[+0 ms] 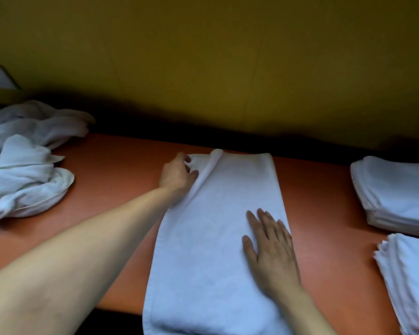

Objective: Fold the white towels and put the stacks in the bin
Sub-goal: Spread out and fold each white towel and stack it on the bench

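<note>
Head view showed the towel point(215, 238) lying lengthwise on the table point(111, 180). The right hand point(271, 257) lay flat, fingers spread, evidently anchoring it; the left hand point(178, 174) had fingers pinched on the far left corner, apparently straightening the fold.

One towel point(215, 238) lies lengthwise in the middle of the table point(111, 170), and its near end hangs over the front edge. A heap of unfolded towels point(27, 165) sits at the left end, near the back edge. 2 folded stacks are at the right end: the far stack point(397, 192) behind the near stack point(411, 281).
</note>
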{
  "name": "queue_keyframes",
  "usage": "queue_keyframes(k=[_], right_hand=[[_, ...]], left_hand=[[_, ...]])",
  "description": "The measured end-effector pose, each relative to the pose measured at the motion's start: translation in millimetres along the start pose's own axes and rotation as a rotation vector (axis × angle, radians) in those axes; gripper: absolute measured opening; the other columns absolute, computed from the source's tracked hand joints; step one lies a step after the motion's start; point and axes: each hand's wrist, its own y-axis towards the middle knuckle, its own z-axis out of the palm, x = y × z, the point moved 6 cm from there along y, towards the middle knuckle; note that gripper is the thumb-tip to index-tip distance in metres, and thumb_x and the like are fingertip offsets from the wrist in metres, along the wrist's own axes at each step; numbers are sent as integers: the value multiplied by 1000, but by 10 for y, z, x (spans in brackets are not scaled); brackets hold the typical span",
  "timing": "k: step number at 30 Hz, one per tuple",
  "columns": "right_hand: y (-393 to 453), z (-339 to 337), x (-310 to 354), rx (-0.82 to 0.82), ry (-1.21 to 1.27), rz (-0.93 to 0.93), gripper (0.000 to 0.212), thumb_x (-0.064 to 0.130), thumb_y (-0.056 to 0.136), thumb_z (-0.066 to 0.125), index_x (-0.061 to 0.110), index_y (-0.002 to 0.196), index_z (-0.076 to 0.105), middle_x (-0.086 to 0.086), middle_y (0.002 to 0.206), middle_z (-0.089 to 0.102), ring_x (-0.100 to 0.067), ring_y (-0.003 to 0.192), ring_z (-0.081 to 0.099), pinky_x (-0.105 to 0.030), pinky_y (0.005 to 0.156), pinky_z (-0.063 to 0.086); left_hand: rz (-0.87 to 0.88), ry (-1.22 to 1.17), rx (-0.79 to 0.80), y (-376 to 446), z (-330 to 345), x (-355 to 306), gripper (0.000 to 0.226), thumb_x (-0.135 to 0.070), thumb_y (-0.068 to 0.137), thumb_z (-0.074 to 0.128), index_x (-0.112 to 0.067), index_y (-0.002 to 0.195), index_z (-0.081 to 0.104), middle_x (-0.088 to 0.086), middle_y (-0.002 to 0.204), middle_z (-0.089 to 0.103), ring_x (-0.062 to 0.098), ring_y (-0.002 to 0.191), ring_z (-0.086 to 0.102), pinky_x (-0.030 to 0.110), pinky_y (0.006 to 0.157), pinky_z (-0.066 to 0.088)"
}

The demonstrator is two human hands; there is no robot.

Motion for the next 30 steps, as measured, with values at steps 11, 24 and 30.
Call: queue_keyframes(k=[11, 24, 30], right_hand=[[-3, -45, 25, 27, -12, 11, 62, 47, 99, 27, 27, 158, 28, 2, 166, 24, -12, 153, 15, -32, 125, -2], [-920, -459, 17, 59, 98, 252, 51, 22, 89, 60, 16, 139, 53, -8, 141, 53, -31, 130, 46, -43, 107, 33], [-1550, -641, -124, -29, 105, 460, 45, 23, 85, 64, 18, 129, 55, -9, 120, 54, -31, 110, 52, -42, 95, 39]], left_hand=[[-40, 26, -87, 75, -366, 266, 42, -26, 91, 72, -14, 127, 54, 11, 122, 61, 32, 111, 60, 40, 90, 50], [583, 447, 106, -2937, 135, 222, 32, -23, 79, 76, -19, 109, 64, 4, 116, 59, 30, 95, 59, 41, 83, 46], [540, 589, 197, -3265, 231, 252, 67, -40, 67, 81, -21, 126, 56, 7, 135, 52, 32, 120, 54, 45, 103, 43]])
